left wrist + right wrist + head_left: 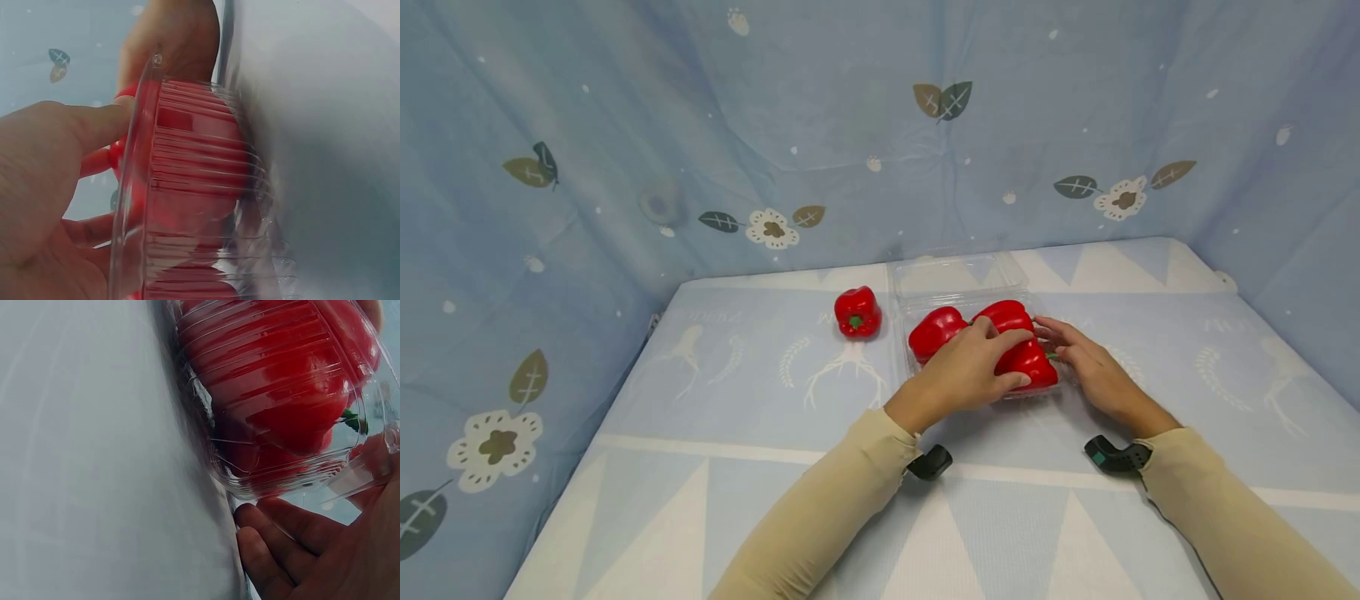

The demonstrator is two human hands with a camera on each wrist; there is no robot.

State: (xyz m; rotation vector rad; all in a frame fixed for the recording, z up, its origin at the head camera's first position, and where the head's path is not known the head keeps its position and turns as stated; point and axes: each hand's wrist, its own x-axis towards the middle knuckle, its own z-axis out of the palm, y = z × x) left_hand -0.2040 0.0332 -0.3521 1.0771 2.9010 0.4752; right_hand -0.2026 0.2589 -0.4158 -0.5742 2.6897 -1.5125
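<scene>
Bench (pixel 715 500) covered in blue patterned cloth, same cloth hung behind. Clear tray (pixel 958 279) sits mid-bench, lid open toward back, 3 red peppers (pixel 936 329) inside. Left hand (pixel 973 367) lies over tray's near peppers, fingers bent around 1, thumb along tray rim. Right hand (pixel 1093 371) at tray's right edge, fingers straight, touching rim; wrist view shows fingertips under tray's lip. Loose pepper (pixel 857 312) on bench just left of tray, apart from it.
</scene>
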